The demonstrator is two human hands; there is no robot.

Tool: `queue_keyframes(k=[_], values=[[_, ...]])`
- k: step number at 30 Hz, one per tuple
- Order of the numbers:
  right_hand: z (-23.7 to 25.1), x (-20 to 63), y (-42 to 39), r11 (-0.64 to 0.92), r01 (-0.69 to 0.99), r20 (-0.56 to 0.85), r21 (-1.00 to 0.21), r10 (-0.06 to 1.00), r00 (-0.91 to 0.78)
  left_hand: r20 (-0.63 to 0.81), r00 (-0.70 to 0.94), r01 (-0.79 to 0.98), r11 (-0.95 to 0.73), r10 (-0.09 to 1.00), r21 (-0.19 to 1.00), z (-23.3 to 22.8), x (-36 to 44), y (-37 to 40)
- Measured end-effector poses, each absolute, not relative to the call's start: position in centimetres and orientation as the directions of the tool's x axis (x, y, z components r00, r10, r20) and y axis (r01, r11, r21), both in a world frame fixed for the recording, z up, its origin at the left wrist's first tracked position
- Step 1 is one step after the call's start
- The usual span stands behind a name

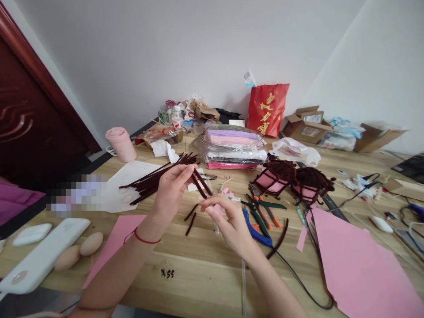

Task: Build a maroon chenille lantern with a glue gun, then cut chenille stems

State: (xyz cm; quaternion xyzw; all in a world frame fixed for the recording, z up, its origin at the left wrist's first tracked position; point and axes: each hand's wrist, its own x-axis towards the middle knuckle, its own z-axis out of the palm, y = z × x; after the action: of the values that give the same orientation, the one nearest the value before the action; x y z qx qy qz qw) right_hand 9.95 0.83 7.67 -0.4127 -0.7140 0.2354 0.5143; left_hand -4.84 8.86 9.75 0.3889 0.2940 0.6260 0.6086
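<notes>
Two hands meet above the tabletop's middle: left hand [172, 187] and right hand [228, 221] each pinching dark brown pipe cleaners [201, 183].

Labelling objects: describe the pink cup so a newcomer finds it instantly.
Start at the wooden table and go to its far left edge, near the dark red door. The pink cup stands upright there, beside the white board. It is the only pink cylinder; the other pink things are flat sheets.

Two dark-brown pipe cleaners [201, 184] — short, tilted (pinched between fingertips).
</notes>
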Motion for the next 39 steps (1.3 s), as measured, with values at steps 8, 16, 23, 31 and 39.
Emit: queue_keyframes(k=[8,16,23,31,39], values=[[6.7,8.0,1.3,-0.06,-0.517,0.046,-0.854,0.981,-0.189,0.125,0.098,-0.592,-0.043,0.987,0.805,9.6,-4.5,8.6],[7.0,8.1,1.2,-0.248,-0.633,-0.019,-0.733,0.938,-0.346,0.111,0.162,-0.62,0.014,0.981,0.785,9.5,-4.5,8.4],[6.5,8.3,1.1,-0.059,-0.475,0.074,-0.878,0.963,-0.258,0.048,0.278,-0.556,0.12,0.959,0.822,9.2,-4.4,8.0],[7.0,10.4,2.1,-0.075,-0.377,0.118,-0.923,0.879,-0.462,0.179,0.438,-0.197,-0.101,0.881,0.975,8.9,-6.0,9.6],[3.2,10.4,4.5,0.036,0.357,-0.055,-0.933,0.969,-0.242,0.063,0.656,0.277,-0.317,0.752,0.907,7.3,-7.4,12.3]])
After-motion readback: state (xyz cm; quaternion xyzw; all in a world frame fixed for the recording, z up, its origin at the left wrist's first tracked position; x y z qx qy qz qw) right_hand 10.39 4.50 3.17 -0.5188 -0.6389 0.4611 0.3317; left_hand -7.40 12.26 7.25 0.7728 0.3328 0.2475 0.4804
